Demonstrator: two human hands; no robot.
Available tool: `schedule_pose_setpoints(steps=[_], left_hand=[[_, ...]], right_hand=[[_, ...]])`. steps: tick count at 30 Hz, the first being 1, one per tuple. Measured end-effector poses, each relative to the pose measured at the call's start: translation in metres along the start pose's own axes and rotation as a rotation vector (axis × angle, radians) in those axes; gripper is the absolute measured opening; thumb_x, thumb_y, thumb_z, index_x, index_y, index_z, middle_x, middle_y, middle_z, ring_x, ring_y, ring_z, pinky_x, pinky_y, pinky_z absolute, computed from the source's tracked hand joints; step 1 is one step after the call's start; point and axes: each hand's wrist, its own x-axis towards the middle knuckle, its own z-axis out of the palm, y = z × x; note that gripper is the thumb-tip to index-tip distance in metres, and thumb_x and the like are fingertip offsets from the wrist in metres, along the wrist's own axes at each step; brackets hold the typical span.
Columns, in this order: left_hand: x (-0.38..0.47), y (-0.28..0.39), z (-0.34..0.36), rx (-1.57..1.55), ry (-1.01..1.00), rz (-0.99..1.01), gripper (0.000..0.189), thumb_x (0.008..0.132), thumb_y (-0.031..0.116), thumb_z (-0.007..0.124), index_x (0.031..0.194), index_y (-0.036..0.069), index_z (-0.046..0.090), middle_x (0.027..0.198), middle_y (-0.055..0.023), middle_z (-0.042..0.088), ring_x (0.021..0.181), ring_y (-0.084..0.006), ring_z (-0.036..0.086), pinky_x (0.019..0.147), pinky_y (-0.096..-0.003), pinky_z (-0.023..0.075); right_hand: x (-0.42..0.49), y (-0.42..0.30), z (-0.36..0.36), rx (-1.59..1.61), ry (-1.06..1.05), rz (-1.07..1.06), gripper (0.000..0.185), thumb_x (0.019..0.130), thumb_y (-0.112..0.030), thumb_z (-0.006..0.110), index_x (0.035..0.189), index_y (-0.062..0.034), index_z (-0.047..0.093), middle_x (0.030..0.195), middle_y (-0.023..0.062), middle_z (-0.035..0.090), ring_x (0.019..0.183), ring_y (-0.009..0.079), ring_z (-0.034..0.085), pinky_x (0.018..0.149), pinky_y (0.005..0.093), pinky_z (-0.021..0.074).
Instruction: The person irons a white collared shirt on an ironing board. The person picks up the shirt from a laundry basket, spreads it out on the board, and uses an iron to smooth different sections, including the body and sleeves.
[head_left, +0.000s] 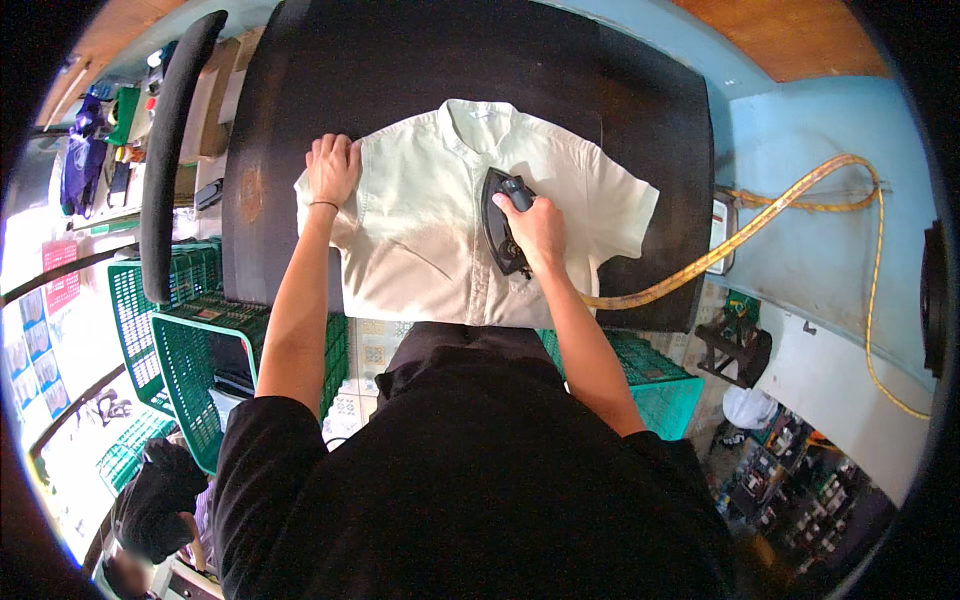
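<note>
A pale cream short-sleeved shirt (412, 187) with a band collar lies front side up on a dark padded ironing table (360, 67), its collar pointing away from me. A diagonal crease crosses its lower left front. My right hand (536, 229) grips the handle of a black clothes iron (499, 240), which rests on the shirt beside the button placket. The iron's soleplate is hidden. Flat on the shirt's left shoulder and sleeve lies my left hand (334, 169), fingers close together, pressing the cloth. A yellow cord or hose (697, 262) runs from near my right forearm toward the wall.
Green plastic crates (202, 390) stand at the left, and another crate (667, 397) is below the table's right side. A long dark padded bar (176, 165) rises at the left edge. Another person (154, 502) is at the lower left. A blue wall (810, 247) bounds the right.
</note>
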Motion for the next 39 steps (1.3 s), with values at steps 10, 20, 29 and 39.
schedule_pose_setpoints(steps=[10,20,29,39], left_hand=[[0.006,-0.023,-0.024,-0.308,-0.172,-0.092,0.025,0.1,0.029,0.06,0.093,0.007,0.066,0.079,-0.0198,0.069,0.077,-0.0414,0.068,0.069,-0.0484,0.0532],[0.005,-0.051,-0.013,-0.088,-0.11,0.087,0.035,0.097,0.043,0.061,0.089,0.01,0.065,0.072,-0.0155,0.069,0.071,-0.0354,0.068,0.075,-0.0438,0.0483],[-0.072,-0.117,-0.057,0.021,-0.186,0.006,0.044,0.089,0.046,0.072,0.1,0.003,0.07,0.086,-0.0112,0.07,0.09,-0.0288,0.064,0.084,-0.0416,0.0485],[-0.07,-0.125,-0.055,-1.125,-0.178,-0.632,0.034,0.09,0.028,0.078,0.094,-0.001,0.063,0.083,-0.0028,0.067,0.076,-0.0106,0.058,0.07,-0.0294,0.0486]], right_hand=[[-0.033,-0.08,0.022,0.127,-0.147,-0.171,0.066,0.079,-0.061,0.076,0.085,0.0038,0.073,0.077,0.024,0.072,0.077,0.0374,0.074,0.068,0.0464,0.0575],[0.008,-0.161,0.09,-0.075,0.125,-0.025,0.067,0.079,-0.066,0.073,0.084,0.0015,0.073,0.087,0.0255,0.073,0.084,0.0417,0.073,0.074,0.0499,0.0572],[0.017,-0.171,0.091,-0.051,0.082,0.051,0.075,0.074,-0.069,0.075,0.085,0.0055,0.073,0.088,0.0266,0.073,0.085,0.0422,0.073,0.073,0.05,0.0567],[-0.012,-0.179,0.09,-0.066,0.078,0.014,0.076,0.072,-0.067,0.078,0.081,0.0082,0.072,0.081,0.0284,0.071,0.081,0.0416,0.073,0.071,0.0495,0.057]])
